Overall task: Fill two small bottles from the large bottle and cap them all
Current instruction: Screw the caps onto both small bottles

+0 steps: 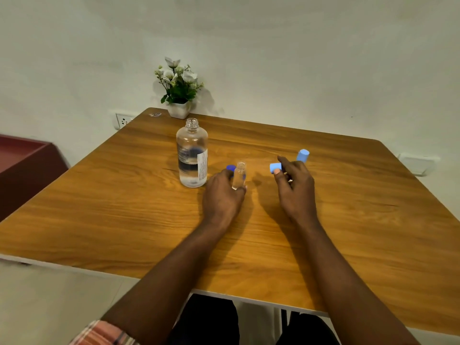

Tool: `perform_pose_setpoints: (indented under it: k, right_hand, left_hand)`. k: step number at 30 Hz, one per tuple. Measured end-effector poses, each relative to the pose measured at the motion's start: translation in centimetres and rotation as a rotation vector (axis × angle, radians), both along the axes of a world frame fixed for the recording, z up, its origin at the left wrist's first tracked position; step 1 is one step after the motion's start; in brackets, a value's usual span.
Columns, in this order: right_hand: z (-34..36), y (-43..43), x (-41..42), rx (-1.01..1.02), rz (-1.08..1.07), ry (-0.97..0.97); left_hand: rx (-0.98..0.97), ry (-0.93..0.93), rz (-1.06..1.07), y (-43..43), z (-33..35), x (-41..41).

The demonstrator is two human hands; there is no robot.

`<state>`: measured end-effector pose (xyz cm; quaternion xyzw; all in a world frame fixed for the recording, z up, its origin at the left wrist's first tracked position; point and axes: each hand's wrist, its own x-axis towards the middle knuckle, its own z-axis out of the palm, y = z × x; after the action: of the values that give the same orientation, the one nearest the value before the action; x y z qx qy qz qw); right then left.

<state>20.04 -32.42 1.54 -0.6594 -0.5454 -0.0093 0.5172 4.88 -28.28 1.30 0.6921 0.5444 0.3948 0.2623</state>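
Note:
The large clear bottle (pixel 192 155) stands uncapped near the middle of the wooden table (pixel 124 207), partly filled with clear liquid. Its dark blue cap (pixel 230 167) lies just to its right. My left hand (pixel 224 192) grips an open small clear bottle (pixel 239 174) that stands upright on the table. My right hand (pixel 295 185) pinches a light blue cap (pixel 275 167) between thumb and forefinger, a short way right of that bottle. Behind my right hand a second small bottle (pixel 303 155) wears a light blue cap; its body is mostly hidden.
A white pot of artificial flowers (pixel 178 89) stands at the table's far edge against the wall. A dark red cabinet (pixel 22 165) sits to the left of the table. Wall sockets (pixel 123 120) are behind the far left corner.

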Motion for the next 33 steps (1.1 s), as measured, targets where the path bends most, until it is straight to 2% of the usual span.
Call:
perform_pose_setpoints:
  k: [7,12,26,33]
  right_hand:
    - [1.0,0.8,-0.8,0.114,0.054,0.114]
    - [1.2,0.4,-0.8,0.175,0.095,0.120]
    - [1.6,0.2,-0.5,0.094,0.166,0.214]
    - [1.6,0.3,-0.1,0.048,0.111,0.272]
  left_hand:
    - [0.079,-0.002,-0.070,-0.2,-0.1,0.1]
    - [0.099,0.024,-0.137,-0.2,-0.2,0.3]
    - [0.202,0.145,-0.216,-0.5,-0.6,0.6]
    - [0.203,0.182,-0.219,-0.5,-0.7,0.6]
